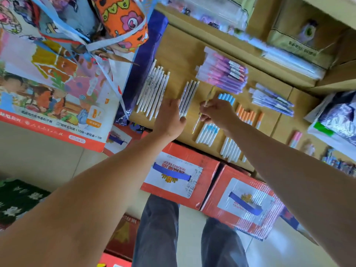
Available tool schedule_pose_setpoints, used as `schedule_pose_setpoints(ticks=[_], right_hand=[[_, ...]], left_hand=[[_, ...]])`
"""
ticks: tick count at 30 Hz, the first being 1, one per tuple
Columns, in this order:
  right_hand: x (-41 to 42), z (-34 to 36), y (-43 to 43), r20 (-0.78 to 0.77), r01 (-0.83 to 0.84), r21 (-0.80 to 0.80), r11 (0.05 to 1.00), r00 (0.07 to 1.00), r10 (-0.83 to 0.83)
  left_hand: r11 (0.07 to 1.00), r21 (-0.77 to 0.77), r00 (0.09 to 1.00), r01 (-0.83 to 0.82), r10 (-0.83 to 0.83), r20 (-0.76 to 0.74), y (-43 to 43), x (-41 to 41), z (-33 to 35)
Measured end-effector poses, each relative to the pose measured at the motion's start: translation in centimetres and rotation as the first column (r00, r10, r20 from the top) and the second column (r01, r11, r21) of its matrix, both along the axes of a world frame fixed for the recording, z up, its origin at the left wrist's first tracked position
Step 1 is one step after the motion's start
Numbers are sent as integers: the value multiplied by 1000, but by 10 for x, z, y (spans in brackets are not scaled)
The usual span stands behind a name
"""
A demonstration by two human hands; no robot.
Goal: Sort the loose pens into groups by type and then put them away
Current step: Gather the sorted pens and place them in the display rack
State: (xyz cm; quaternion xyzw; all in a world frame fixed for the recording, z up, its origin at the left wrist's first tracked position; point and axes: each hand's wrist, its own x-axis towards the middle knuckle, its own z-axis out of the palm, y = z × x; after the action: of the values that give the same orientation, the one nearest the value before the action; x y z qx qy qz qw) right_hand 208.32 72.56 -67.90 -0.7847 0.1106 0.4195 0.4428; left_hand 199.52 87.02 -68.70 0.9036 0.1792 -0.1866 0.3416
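Several groups of pens lay on the cardboard top [179, 53], with two red boxes [179, 174] at six o'clock below it. Wrapped pink and purple pens [223, 74] sat at twelve o'clock from my right hand [217, 112], orange-capped pens [248, 114] at three o'clock, and blue-capped pens [207, 132] partly under it. A wide row of white pens [152, 89] lay at eleven o'clock from my left hand [169, 116], a smaller white row [187, 95] at one o'clock. My left hand was flat and open, its fingers straight, by that smaller row's near end. My right hand pinched one thin yellow pen [197, 122], slanted towards one o'clock.
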Motion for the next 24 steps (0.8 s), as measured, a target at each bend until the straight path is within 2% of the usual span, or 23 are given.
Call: schedule_pose_setpoints(ticks=[7,12,18,21,24], right_hand=[[2,8,-18,55,52,2,999,997,-52],[-7,10,-78,201,191,-60,980,964,-176],[-33,19,-190,340,267,-178,947,920,-196],[-51,20,-250,356,320,-204,925,905,-234],[-66,21,-306,353,301,-333,894,919,-178]], left_hand=[[986,165,1000,1,-2,7,-5,3,4],[955,253,976,154,-186,109,-46,17,27],[910,136,901,391,-409,144,-153,25,41],[858,62,847,510,-513,138,-209,21,38],[833,31,827,552,-552,108,-259,13,34]])
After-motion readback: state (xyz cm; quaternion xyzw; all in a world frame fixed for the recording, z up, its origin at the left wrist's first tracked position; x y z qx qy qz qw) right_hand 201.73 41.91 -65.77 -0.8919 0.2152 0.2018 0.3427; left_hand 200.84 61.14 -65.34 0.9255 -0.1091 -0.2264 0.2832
